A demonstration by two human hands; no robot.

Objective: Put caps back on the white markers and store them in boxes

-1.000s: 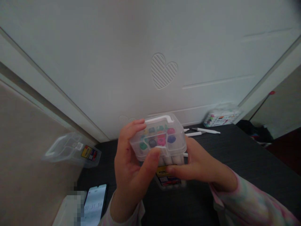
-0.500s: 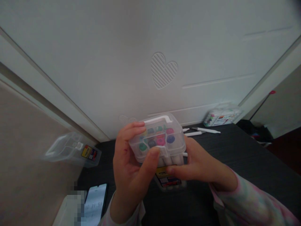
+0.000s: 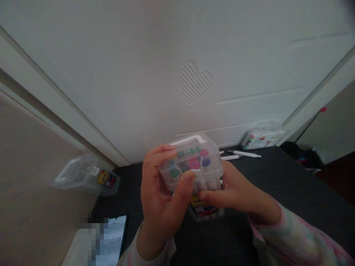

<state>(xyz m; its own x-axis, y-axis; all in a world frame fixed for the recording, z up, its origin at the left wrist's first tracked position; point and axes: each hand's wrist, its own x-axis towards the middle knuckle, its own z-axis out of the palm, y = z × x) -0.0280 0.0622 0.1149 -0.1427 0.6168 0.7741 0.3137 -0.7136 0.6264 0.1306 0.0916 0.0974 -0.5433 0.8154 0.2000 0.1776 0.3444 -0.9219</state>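
Note:
A clear plastic marker case (image 3: 206, 175) is held above the dark table, its end with the coloured marker tips facing up toward me. Coloured round ends show through its translucent lid, and a yellow and dark label sits lower on its body. My left hand (image 3: 163, 192) wraps the lid from the left, thumb pressed near the latch and fingers over the far edge. My right hand (image 3: 231, 186) grips the body from the right just below the lid, thumb in front. Its other fingers are hidden behind the case.
An empty-looking clear plastic case (image 3: 85, 173) with a similar label leans at the left. A phone (image 3: 115, 236) lies at the front left. Several white markers (image 3: 246, 153) lie on the dark table (image 3: 283, 192). Another marker box (image 3: 263, 136) stands against the white panel (image 3: 124, 74).
Both hands and the marker case have shifted slightly right in view, the left hand most. The grip on lid and body looks the same.

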